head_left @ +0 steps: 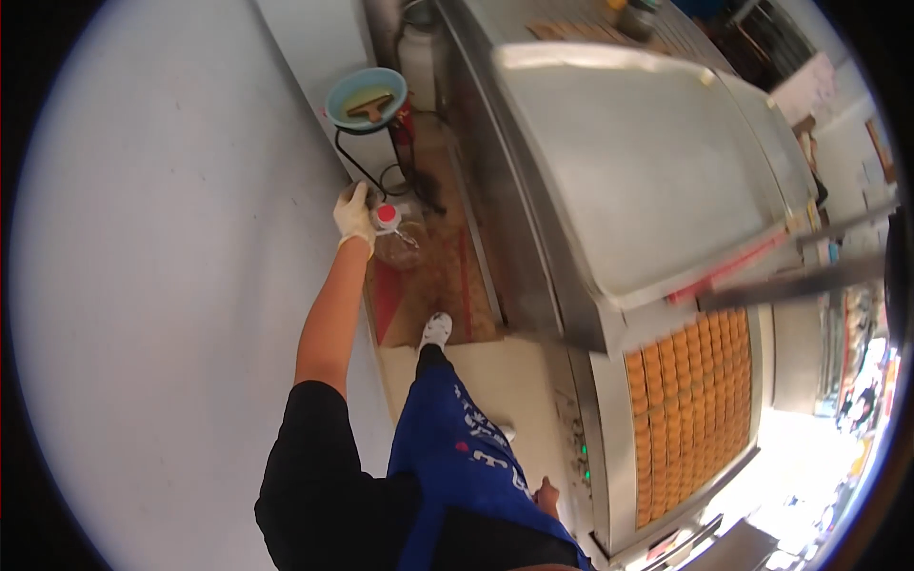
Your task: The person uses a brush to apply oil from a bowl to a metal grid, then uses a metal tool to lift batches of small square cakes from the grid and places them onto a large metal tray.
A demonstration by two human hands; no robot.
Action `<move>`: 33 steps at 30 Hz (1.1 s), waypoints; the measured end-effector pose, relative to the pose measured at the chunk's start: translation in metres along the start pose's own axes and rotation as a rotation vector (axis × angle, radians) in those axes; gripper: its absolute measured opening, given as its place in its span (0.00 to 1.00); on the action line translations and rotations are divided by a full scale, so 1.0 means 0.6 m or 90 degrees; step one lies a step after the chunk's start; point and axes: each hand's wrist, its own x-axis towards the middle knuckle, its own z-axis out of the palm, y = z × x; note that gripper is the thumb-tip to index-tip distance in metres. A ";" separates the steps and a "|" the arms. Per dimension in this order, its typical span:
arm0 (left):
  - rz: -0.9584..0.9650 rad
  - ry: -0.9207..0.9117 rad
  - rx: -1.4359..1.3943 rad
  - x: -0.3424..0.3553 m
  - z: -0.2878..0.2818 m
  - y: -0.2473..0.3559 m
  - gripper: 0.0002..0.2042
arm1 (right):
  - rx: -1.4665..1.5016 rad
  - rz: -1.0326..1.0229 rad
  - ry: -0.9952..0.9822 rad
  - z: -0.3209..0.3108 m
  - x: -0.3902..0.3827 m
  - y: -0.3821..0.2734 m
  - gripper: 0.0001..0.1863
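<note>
My left hand (356, 215), in a pale glove, is closed on a clear plastic jug (400, 246) with a red cap (387, 215). The jug hangs over the stained floor, just in front of a black metal stand (345, 150) bearing a blue basin (395, 80) of yellowish liquid with a brown tool (369, 108) in it. My right hand (546, 495) is low at my side, partly behind my blue apron (457, 447); it is too small and hidden to tell if it is open.
A white wall (162, 266) runs along my left. On the right are a steel machine (590, 428) with rows of golden-brown rounds (690, 409), and a large tilted metal tray (647, 171) above. A pale container (417, 67) stands behind the basin. My shoe (436, 329) is on the floor (438, 276).
</note>
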 end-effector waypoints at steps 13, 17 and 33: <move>-0.240 0.272 0.060 0.432 0.187 0.008 0.38 | -0.196 -0.070 0.065 0.142 -0.209 -0.227 0.29; -0.219 0.356 0.064 0.465 0.191 -0.005 0.40 | -0.211 -0.063 0.052 0.183 -0.219 -0.259 0.29; -0.049 0.168 -0.076 0.485 0.158 0.035 0.34 | -0.325 -0.078 -0.058 0.242 -0.251 -0.359 0.29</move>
